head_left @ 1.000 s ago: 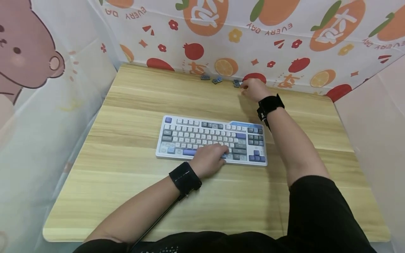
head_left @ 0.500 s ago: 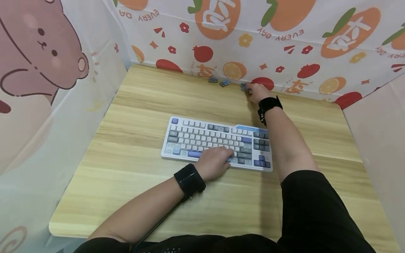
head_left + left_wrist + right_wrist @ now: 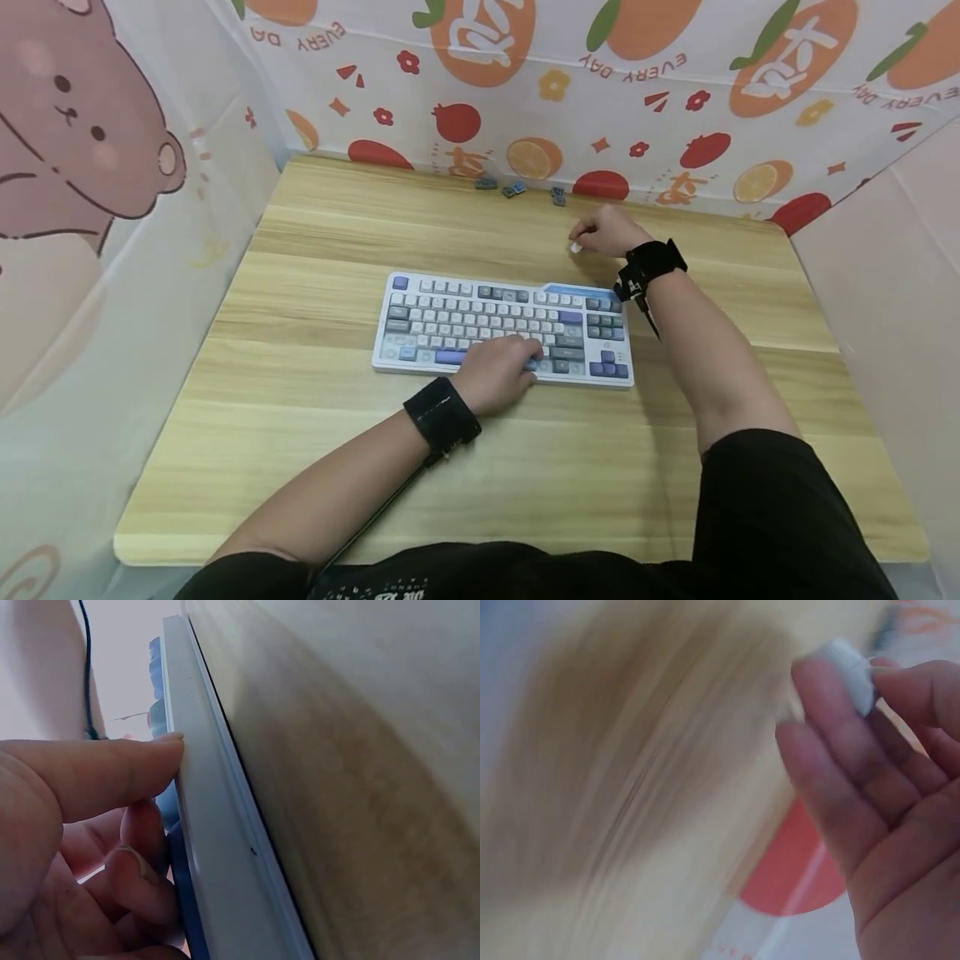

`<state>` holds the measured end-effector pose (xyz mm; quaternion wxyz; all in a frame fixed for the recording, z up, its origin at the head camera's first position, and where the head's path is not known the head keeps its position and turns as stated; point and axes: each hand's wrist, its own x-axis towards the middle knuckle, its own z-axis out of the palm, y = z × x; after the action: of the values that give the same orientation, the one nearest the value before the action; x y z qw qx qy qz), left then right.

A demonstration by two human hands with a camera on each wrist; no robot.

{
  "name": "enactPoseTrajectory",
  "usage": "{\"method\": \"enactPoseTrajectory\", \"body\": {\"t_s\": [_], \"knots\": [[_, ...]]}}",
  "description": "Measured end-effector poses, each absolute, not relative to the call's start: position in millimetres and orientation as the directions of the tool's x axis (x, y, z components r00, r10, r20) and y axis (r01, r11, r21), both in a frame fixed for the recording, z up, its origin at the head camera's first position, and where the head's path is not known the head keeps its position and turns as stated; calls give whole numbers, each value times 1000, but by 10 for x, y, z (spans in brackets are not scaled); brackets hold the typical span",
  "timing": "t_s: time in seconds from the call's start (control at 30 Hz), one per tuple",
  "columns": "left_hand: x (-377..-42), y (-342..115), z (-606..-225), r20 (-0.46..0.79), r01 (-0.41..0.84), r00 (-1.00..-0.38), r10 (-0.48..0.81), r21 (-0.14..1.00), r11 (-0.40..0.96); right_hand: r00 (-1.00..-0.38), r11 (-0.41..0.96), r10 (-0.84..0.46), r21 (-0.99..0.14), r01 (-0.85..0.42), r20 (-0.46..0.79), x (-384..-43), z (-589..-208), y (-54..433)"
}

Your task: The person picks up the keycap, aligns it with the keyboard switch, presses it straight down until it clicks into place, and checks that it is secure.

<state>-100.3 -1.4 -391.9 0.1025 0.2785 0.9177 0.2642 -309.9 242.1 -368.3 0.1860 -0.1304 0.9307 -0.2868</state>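
A white compact keyboard (image 3: 487, 312) with white, grey and purple keys lies in the middle of the wooden table. My left hand (image 3: 495, 375) rests over its lower keys; in the left wrist view the thumb (image 3: 112, 772) touches the front edge and the other fingers bend against the keys. Beyond the keyboard's upper right corner, my right hand (image 3: 609, 232) pinches a small white keycap (image 3: 847, 671) between thumb and fingers, above the tabletop. Part of the keycap is hidden by the fingertips.
Small dark grey and blue pieces (image 3: 513, 190) lie in several spots along the table's back edge (image 3: 420, 171), with another small group (image 3: 558, 197) further right. A fruit-print cloth (image 3: 555, 83) hangs right behind the table. Black straps (image 3: 441, 417) circle both wrists.
My right hand has come away from the small pieces at the back edge and moved nearer the keyboard, with the white keycap in its fingers. The left hand stays on the keyboard.
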Motion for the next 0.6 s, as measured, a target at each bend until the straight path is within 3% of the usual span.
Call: {"method": "enactPoseTrajectory", "body": {"t_s": [0.17, 0.33, 0.47, 0.6], "knots": [[-1052, -9, -3925, -41, 436, -826, 563, 587, 683, -895, 509, -392, -860, -16, -215, -2662, -3453, 2421], [-1107, -67, -3802, -5, 372, -858, 513, 684, 628, -910, 271, -412, -960, -69, -51, -2099, -3283, 2312], [-1125, -89, -3584, 221, 411, -891, 396, 763, 500, -913, 131, -406, -986, -107, 45, -1693, -3226, 2206], [-1109, -81, -3406, 494, 577, -814, 306, 745, 335, -909, 66, -410, -991, -115, 78, -1421, -3221, 2120]]}}
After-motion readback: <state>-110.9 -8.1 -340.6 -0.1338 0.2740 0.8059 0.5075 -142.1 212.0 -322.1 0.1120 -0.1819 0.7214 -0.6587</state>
